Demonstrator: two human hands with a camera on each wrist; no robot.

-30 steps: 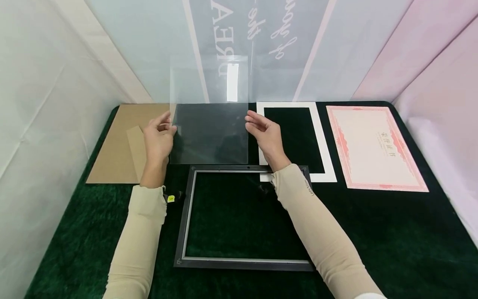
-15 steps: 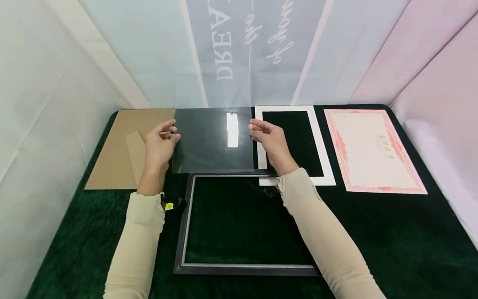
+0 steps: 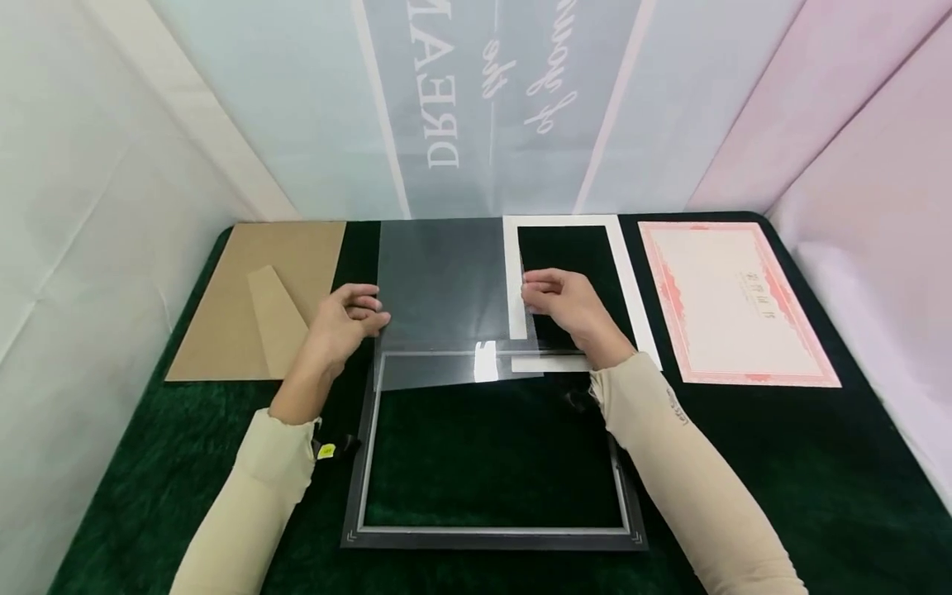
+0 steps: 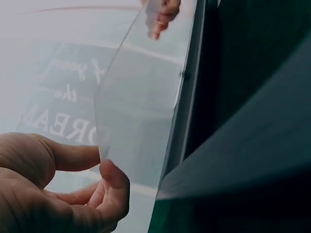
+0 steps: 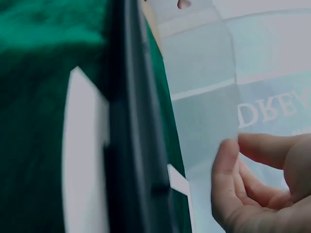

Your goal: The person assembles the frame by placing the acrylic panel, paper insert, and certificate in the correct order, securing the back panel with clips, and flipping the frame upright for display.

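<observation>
Between my two hands is a clear sheet (image 3: 446, 281), see-through with a bright light reflection near its front edge. My left hand (image 3: 345, 326) pinches its left edge between thumb and fingers. The opposite edge is pinched by my right hand (image 3: 568, 306). In the left wrist view the thumb and fingertips of that hand (image 4: 73, 189) meet at the rim of the sheet (image 4: 141, 97). A dark grey picture frame (image 3: 494, 541) with a silver inner lip lies on the table, and the sheet's front part overlaps its far bar in the head view.
A brown backing board (image 3: 216, 322) with a stand leg (image 3: 275, 318) lies at the back left. A white mat (image 3: 630, 289) is behind the frame, partly covered by the sheet and right arm. A pink-bordered certificate (image 3: 721, 306) lies on the right of the green cloth (image 3: 788, 471).
Both hands have brought the clear sheet closer to me and rightward, and lowered its tilt. Its front edge now overlaps the frame's opening; before, it was behind the far bar.
</observation>
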